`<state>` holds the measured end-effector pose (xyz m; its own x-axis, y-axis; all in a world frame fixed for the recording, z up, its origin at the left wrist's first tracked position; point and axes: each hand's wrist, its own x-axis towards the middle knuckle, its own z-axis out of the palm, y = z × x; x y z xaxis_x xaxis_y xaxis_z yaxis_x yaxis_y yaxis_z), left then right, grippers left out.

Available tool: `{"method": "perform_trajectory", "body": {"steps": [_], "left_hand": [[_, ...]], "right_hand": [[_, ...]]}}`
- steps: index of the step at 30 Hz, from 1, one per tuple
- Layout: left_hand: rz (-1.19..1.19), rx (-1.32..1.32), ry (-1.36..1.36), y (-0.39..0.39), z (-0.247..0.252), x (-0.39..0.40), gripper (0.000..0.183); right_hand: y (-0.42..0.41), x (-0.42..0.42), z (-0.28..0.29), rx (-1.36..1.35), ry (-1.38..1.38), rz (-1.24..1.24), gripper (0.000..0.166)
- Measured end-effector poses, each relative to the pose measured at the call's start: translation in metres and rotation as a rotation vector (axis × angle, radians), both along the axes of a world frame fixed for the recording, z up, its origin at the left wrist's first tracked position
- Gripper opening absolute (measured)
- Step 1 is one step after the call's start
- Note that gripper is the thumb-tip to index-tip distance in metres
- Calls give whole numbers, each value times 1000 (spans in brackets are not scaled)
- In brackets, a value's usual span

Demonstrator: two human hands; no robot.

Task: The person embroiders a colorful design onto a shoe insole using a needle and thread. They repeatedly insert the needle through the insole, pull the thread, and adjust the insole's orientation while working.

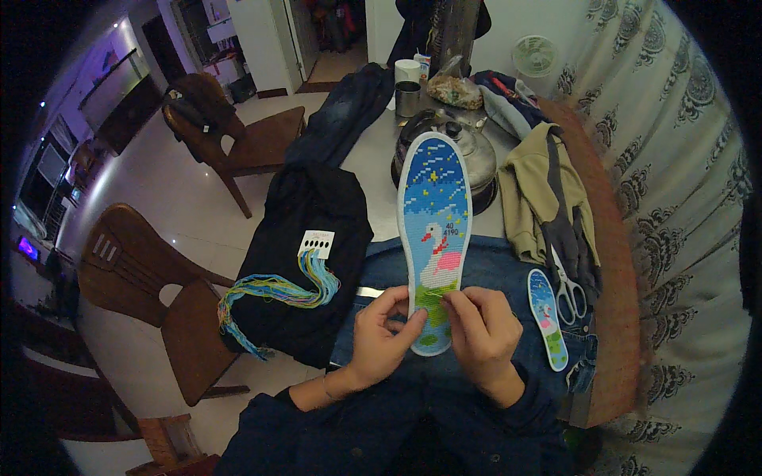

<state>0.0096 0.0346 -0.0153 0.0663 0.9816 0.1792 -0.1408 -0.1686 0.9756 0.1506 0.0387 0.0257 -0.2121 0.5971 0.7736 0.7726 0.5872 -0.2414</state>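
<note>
An embroidered insole (433, 190), white-edged with a swan on blue and green, stands nearly upright before me. My left hand (387, 333) grips its lower left edge, thumb on the front face. At the lower right edge, my right hand (485, 333) pinches a thin pale strand (433, 294), a needle or thread, against the green stitching; which of these it is, I cannot tell. A second insole (545, 318) with a similar pattern lies to the right on blue denim. Beside it rest scissors (568, 291) with white handles.
Embroidery threads (280, 290) on a punched white card (315, 244) lie over black cloth (303, 208) at left. Behind the insole stands a metal kettle (476, 154). Further back are a dark cup (408, 98) and a filled plastic bag (455, 89). Wooden chairs (178, 321) stand left.
</note>
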Motion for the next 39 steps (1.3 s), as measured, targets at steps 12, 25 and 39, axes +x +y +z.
{"method": "perform_trajectory", "body": {"steps": [12,25,39], "left_hand": [[30,29,22,-3,3,-1,27],[49,40,35,-4,5,-1,26],[206,260,375,-6,8,-1,19]], "right_hand": [[0,-1,-7,36,23,48,27],[-1,-1,-5,36,-11,36,28],[-8,-5,6,-2,-205,0,28]]}}
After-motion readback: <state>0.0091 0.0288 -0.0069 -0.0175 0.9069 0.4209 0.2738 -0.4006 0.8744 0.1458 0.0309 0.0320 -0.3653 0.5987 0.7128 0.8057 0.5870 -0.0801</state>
